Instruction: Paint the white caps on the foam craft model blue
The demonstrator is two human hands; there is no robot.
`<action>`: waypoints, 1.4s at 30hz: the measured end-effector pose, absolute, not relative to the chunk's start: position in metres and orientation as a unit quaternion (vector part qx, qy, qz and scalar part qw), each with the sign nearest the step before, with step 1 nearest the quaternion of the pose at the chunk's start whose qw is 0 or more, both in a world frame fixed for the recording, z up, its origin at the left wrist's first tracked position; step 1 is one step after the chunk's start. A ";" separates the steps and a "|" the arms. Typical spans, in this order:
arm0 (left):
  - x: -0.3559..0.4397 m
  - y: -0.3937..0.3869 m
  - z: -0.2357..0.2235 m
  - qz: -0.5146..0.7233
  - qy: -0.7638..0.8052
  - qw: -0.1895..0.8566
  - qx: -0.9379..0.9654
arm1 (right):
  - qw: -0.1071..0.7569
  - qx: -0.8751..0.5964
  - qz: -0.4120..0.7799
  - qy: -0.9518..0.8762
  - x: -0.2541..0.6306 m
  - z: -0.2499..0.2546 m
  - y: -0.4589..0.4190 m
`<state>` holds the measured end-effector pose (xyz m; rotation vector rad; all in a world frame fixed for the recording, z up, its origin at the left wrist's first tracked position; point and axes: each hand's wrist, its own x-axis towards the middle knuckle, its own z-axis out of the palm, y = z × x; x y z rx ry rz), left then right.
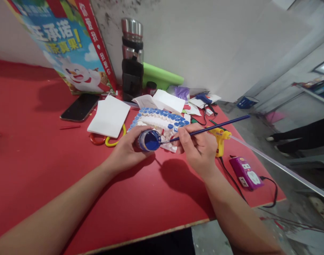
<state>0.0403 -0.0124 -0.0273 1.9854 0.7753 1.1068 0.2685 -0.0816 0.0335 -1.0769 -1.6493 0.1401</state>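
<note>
My left hand is wrapped round a small jar of blue paint, its open mouth tilted toward me. In my right hand is a paintbrush with a dark blue handle, pinched near its lower end. The brush tip lies at the right rim of the jar; whether it touches is hard to tell. Behind both hands rests a white craft piece edged with rows of rounded bits, many of them painted blue. My hands and the jar hide its near side.
Right of my hand lie a yellow glue gun with a long clear glue stick and a purple power socket. Left are white paper, scissors and a phone. A tall bottle stands behind. A person's legs show right.
</note>
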 end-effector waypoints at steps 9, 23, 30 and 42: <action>0.040 -0.013 -0.025 0.419 0.317 0.372 0.765 | 0.532 -0.458 0.044 -0.710 0.269 0.038 -0.082; 0.040 -0.012 -0.024 0.410 0.331 0.390 0.755 | 0.615 -0.496 0.021 -0.612 0.305 0.098 -0.048; 0.038 -0.012 -0.020 0.421 0.336 0.405 0.739 | 0.583 -0.484 0.087 -0.647 0.313 0.102 -0.007; 0.035 -0.010 -0.022 0.422 0.363 0.390 0.734 | 0.515 -0.479 0.161 -0.693 0.315 0.092 0.002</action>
